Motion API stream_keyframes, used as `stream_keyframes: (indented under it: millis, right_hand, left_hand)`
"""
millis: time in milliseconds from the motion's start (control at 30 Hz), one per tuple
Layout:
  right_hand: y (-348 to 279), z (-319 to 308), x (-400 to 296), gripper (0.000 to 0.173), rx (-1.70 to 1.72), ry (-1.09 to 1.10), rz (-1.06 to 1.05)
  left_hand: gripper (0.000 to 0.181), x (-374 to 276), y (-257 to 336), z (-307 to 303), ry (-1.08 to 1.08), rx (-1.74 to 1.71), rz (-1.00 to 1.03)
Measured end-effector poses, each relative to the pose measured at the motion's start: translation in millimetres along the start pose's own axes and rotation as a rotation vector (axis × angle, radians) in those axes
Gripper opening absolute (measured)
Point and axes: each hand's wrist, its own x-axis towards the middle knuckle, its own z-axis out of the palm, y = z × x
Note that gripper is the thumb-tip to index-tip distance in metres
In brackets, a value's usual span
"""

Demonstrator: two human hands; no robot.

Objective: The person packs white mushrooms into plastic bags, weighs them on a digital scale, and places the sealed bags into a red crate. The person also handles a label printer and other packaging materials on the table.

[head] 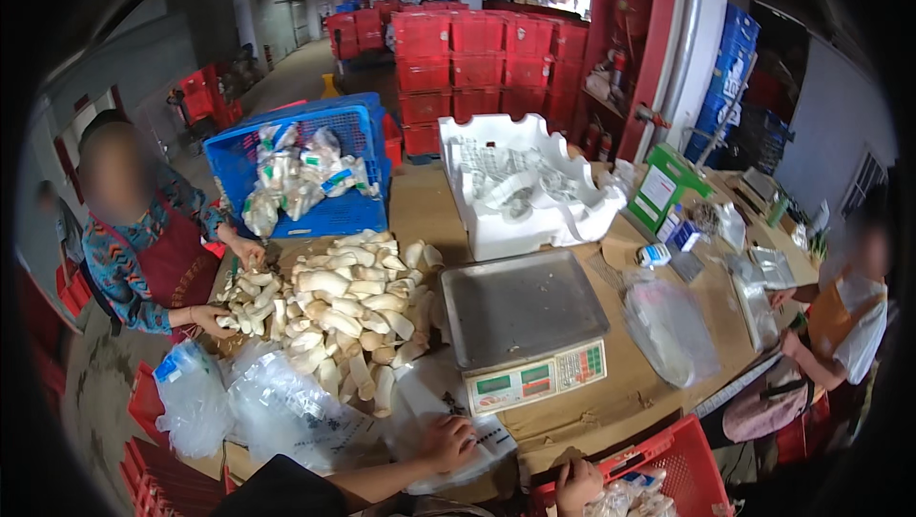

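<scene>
My left hand (451, 443) rests with bent fingers on flat clear plastic bags (422, 392) at the table's near edge; whether it pinches one is unclear. At the bottom, my right hand (580, 483) is curled at the rim of a red plastic crate (687, 456). Its grip cannot be made out. Bagged goods (630, 497) lie inside that crate. Beyond my left hand spreads a heap of pale, thick-stemmed mushrooms (358, 295), seemingly king oyster. A digital scale (526, 309) with a bare metal pan stands just ahead of my hands.
Across the left side, a co-worker (150, 231) handles mushrooms. A tilted blue crate (300, 220) holds filled bags. Behind the scale sits a white foam box (529, 231) containing labelled film strips. More clear bags (669, 327) lie right. Another person (844, 324) works at the right end.
</scene>
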Motion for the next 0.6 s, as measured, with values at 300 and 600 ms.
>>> stream_keyframes:
  millis: [300, 600]
  right_hand:
    - [-4, -2, 3, 0.014, -0.083, -0.115, -0.044]
    - [-10, -5, 12, 0.013, -0.011, -0.117, -0.001]
  left_hand:
    - [0.024, -4, -4, -11, 0.045, -0.019, 0.041]
    - [0.029, -3, 2, -19, -0.055, -0.080, 0.053]
